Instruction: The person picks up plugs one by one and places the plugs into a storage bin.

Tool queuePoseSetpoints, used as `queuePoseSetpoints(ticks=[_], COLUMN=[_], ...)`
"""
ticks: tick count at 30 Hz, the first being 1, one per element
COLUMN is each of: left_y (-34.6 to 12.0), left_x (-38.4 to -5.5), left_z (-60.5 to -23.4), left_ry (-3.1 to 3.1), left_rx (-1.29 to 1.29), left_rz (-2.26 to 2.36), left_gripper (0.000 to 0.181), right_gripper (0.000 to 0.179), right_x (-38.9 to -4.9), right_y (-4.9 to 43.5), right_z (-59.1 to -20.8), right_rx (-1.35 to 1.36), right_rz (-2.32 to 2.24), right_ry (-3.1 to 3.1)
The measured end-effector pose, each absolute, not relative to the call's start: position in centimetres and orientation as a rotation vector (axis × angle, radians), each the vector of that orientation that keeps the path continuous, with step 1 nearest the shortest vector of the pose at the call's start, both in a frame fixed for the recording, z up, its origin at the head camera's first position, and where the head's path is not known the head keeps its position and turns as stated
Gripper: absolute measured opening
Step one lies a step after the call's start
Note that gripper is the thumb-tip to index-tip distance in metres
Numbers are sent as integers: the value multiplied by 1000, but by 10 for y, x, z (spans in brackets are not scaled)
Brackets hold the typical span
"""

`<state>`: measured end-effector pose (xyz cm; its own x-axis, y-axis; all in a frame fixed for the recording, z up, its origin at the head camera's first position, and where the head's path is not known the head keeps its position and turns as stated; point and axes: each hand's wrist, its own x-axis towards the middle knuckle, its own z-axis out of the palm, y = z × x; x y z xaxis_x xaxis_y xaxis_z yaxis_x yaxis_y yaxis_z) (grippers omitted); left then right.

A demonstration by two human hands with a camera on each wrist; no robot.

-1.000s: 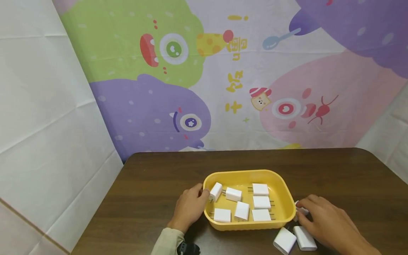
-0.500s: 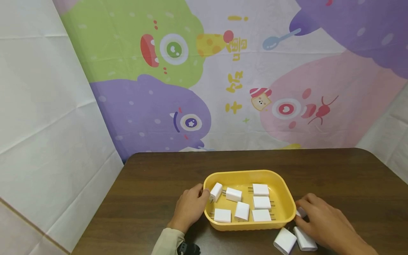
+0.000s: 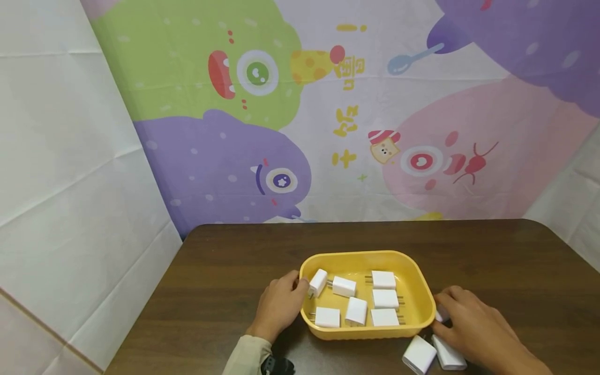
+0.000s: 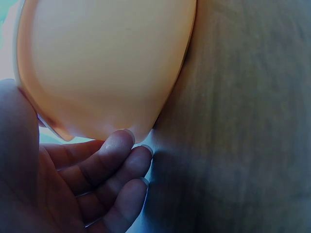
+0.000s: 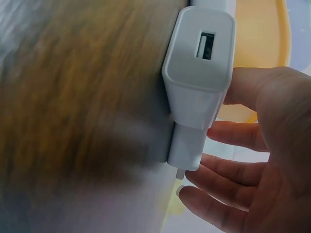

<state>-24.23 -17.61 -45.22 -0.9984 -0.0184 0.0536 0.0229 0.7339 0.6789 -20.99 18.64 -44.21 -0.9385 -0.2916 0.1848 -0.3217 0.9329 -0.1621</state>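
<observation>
In the head view, my left hand (image 3: pixel 279 304) grips the left end of a yellow plastic basket (image 3: pixel 361 333), thumb over the rim. The left wrist view shows its fingers (image 4: pixel 114 150) against the outer wall. Past the basket's right end, my right hand (image 3: pixel 478 325) pinches a white charger (image 3: pixel 442 313), mostly covered by the fingers. That charger (image 5: pixel 187 148) shows a metal prong in the right wrist view, behind another charger (image 5: pixel 201 48) with a USB port. Several white chargers (image 3: pixel 356 311) lie inside the basket, prongs pointing various ways.
Two more white chargers, one at the basket's front right corner (image 3: pixel 419 355) and one beside it (image 3: pixel 447 352), lie on the dark wooden table (image 3: pixel 225 260). A cartoon-printed cloth (image 3: pixel 347 198) hangs behind the table's far edge, with white cloth at the left.
My right hand has shifted slightly left towards the basket, and its fingers now cover more of the charger. The left hand and the basket stay in place.
</observation>
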Motion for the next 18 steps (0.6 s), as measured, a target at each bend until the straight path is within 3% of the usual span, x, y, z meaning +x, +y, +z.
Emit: queuePoseSetpoints(ticks=[18], left_y=[-176], left_x=[-242], left_z=[-451], left_ry=[-2865], left_rx=[0], left_rz=[-1116], left_gripper=[27], right_gripper=[30], right_x=[-210], right_y=[186], right_z=[-443], right_rx=[477], right_rz=[271], right_ry=[-2892])
